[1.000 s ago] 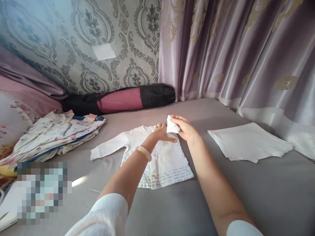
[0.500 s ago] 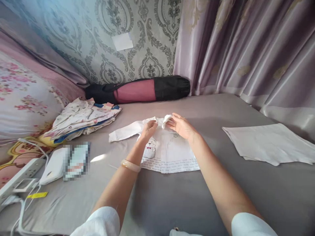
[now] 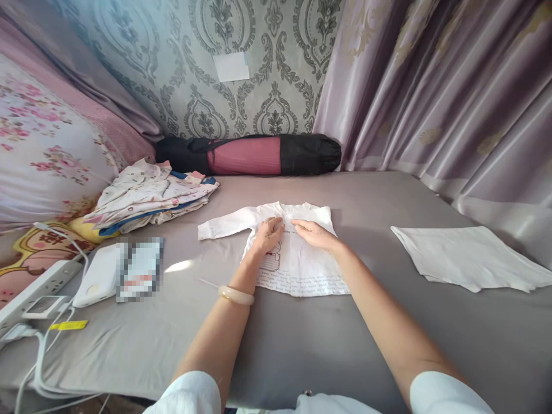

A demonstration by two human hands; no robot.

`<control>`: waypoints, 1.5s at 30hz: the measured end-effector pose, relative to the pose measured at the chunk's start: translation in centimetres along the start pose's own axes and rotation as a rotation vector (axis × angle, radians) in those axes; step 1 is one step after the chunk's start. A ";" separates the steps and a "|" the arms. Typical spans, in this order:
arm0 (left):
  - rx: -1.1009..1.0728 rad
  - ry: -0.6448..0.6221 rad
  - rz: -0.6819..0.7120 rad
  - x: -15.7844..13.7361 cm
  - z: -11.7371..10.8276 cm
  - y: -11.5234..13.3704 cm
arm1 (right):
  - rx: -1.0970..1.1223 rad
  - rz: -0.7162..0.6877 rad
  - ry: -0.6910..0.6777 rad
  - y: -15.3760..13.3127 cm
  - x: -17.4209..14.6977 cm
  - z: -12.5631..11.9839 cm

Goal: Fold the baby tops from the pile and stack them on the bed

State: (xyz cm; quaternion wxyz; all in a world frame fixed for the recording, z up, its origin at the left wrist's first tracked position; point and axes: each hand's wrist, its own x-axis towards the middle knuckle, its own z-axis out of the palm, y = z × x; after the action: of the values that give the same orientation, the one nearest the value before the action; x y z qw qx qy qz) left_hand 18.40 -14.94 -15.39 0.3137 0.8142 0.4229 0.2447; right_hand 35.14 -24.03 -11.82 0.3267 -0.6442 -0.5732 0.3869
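Observation:
A small white long-sleeved baby shirt (image 3: 317, 279) with a printed bear and rows of lettering near its hem lies spread on the grey bed sheet (image 3: 293, 345). One sleeve points out to the left; on the right the other sleeve is folded in over the chest. My left hand (image 3: 268, 236) rests on the upper front with its fingers on the cloth, above the bear print. Opposite it, my right hand (image 3: 315, 234) lies flat on the folded sleeve side, fingers stretched out. Neither hand grips the fabric.
Folded white cloth (image 3: 457, 253) lies to the right. At the left are stacked printed clothes (image 3: 146, 198), a white power bank (image 3: 99, 276), a blurred flat object (image 3: 140, 270) and a power strip (image 3: 38, 296) with cables. A rolled black-and-pink bag (image 3: 245, 155) lies along the wall.
My right hand has let go of the sleeve end, which is now folded over the chest. Both hands have come down onto the shirt front. The view has shifted slightly.

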 end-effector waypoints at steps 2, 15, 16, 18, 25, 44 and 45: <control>0.062 0.016 0.051 0.0 0.2 -0.1 | -0.182 0.009 0.006 -0.6 -0.2 0.4; 0.549 0.005 0.101 -0.2 1.3 0.4 | -0.758 0.211 0.190 0.4 2.6 2.4; 0.567 -0.002 0.093 -0.3 1.2 0.4 | -0.776 0.211 0.197 0.6 2.7 2.5; 0.598 -0.015 0.077 -0.5 1.2 0.5 | -0.810 0.204 0.209 1.1 2.6 2.5; 0.640 -0.026 0.051 -1.5 0.8 0.6 | -0.904 0.235 0.262 2.3 2.4 1.1; 0.497 -0.013 0.129 -1.9 0.8 0.7 | -0.526 0.625 0.649 3.0 4.3 -5.6; 0.493 -0.028 0.130 -1.8 0.9 0.6 | -0.525 0.630 0.652 2.9 4.5 -5.4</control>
State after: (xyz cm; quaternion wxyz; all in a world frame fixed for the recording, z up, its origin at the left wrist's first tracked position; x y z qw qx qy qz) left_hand 18.39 -17.05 -15.80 0.0951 0.8949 0.4120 0.1426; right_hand 41.43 -19.80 -12.27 0.1835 -0.9325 -0.2980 0.0887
